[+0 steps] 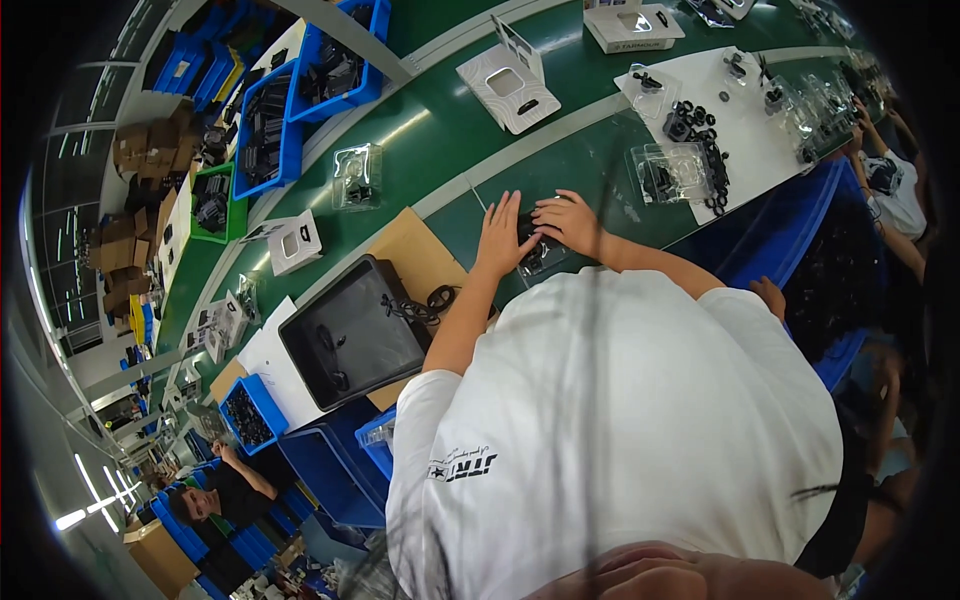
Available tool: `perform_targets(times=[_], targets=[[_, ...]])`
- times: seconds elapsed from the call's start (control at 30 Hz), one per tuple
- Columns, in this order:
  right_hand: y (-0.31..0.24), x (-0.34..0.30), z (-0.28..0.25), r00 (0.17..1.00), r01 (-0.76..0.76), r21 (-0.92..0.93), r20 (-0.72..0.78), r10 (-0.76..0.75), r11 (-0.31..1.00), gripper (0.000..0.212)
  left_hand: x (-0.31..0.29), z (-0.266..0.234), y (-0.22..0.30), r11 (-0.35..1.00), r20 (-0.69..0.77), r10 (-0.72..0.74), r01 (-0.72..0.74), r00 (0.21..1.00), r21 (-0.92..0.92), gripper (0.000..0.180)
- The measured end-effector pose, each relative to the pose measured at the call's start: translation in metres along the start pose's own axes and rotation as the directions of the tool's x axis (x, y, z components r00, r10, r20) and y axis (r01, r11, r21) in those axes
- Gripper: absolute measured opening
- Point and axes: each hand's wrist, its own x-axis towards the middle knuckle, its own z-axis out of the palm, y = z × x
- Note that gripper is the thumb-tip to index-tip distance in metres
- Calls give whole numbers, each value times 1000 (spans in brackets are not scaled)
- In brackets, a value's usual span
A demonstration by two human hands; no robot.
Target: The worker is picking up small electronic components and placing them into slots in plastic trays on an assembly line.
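On the green worktop in front of me, both hands meet over a small clear plastic tray (541, 261) with black parts in it. My left hand (499, 237) lies along its left side, fingers stretched out and pointing away, thumb toward the black parts. From the right, my right hand (569, 223) reaches across the far side, its fingers extended and a little apart over the tray. Both hands touch or nearly touch the tray. My palms and fingers cover much of it, so the exact kind of black part cannot be made out.
Left of me stands a black bin (352, 335) with a few black pieces and a cable (408, 308) at its edge. To the right, a white sheet (690, 90) bears black rings and clear trays (670, 172). An opened white box (508, 90) sits farther back. Other people work nearby.
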Motion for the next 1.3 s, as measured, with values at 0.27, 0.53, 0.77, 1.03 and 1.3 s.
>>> perform_targets(times=[0.27, 0.53, 0.77, 1.03, 1.3], targets=[[2, 12, -4, 1000, -25, -76, -21, 23, 997, 15, -41, 11, -16, 999, -125, -49, 49, 991, 2, 37], [3, 12, -7, 997, -76, -11, -22, 76, 997, 13, -29, 28, -21, 999, -227, -37, 39, 973, 4, 22], [9, 15, -3, 988, -130, 39, -78, 132, 991, 13, -10, 26, -26, 942, -108, -248, 213, 963, -259, 15], [15, 13, 2, 977, -212, 118, -6, 215, 970, 13, 12, 14, -33, 857, 198, -410, 450, 891, -251, 18], [10, 4, 7, 818, -538, 133, 320, 477, 833, 20, -3, 22, -49, 727, 425, -443, 594, 789, -345, 22]])
